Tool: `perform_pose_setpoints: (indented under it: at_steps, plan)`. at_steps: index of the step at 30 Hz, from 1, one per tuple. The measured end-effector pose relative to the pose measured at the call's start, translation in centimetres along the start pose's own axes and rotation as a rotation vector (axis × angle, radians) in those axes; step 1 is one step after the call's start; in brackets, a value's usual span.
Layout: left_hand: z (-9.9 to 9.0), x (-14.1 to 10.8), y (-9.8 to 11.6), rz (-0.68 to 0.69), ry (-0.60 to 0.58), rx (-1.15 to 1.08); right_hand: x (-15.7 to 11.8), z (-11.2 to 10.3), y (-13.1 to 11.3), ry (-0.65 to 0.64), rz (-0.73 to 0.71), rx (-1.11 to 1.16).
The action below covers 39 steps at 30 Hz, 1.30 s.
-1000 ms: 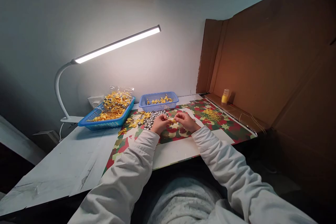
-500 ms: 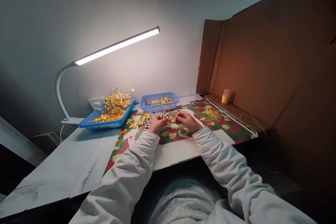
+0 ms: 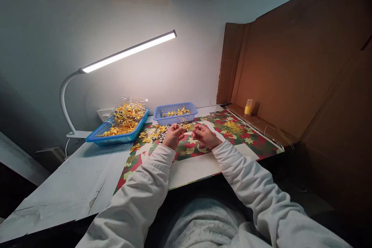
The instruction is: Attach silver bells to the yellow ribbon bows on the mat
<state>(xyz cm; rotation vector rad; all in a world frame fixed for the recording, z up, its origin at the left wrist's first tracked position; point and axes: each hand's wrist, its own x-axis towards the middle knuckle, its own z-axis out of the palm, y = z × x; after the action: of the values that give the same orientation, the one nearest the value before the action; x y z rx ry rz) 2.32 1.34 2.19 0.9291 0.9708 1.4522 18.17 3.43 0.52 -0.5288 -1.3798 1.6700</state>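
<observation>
My left hand (image 3: 173, 137) is closed in a pinch above the patterned sheet, its fingertips pointing right. Whatever it pinches is too small to make out. Facing it, a short gap away, my right hand (image 3: 206, 136) is also pinched, and any item in its fingers is hidden. Beside and behind my left hand lie small yellow bows (image 3: 147, 137) and a heap of shiny silver beads or bells (image 3: 161, 135), which the hand partly covers. One yellow bow (image 3: 135, 147) lies apart at the sheet's left side.
A blue basket (image 3: 116, 140) piled with yellow bows and silver pieces stands left. Behind my hands is a periwinkle basket (image 3: 174, 119) holding some bows. Yellow cord (image 3: 234, 127) lies right, near a small bottle (image 3: 248, 107). A lit lamp (image 3: 130, 52) overhangs; cardboard (image 3: 290, 54) walls the right.
My left hand has lifted and turned slightly, its fingers now higher and covering more of the silver heap. My right hand has shifted slightly left, its fingers more curled.
</observation>
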Motion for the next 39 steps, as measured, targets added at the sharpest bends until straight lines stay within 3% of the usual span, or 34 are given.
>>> perform_pose_setpoints:
  at_steps: [6,10,15,19,26,33,36,39]
  plan:
    - [-0.2,-0.1,0.5,-0.016,-0.110,0.005,-0.1,-0.1,0.1,-0.015,0.027,0.066]
    - [-0.3,-0.3,0.7,-0.055,-0.193,0.040,-0.2,0.1,0.3,-0.056,0.121,0.158]
    - [-0.3,-0.7,0.6,-0.129,-0.352,0.060,0.0,0.4,0.5,-0.001,0.143,0.149]
    - [-0.3,-0.9,0.2,-0.205,-0.398,0.060,0.4,0.8,1.0,0.069,0.063,0.088]
    - [-0.4,-0.7,-0.5,-0.301,-0.361,-0.001,1.3,0.8,2.5,0.148,-0.117,-0.034]
    - [0.5,-0.5,-0.5,-0.204,-0.094,-0.240,1.4,0.3,2.5,0.357,-0.297,-0.134]
    - [0.7,-0.5,-0.3,-0.170,-0.001,-0.279,0.7,0.4,1.9,0.368,-0.404,-0.238]
    - [0.7,-0.5,-0.3,-0.153,0.028,-0.273,-0.2,0.5,1.2,0.348,-0.540,-0.506]
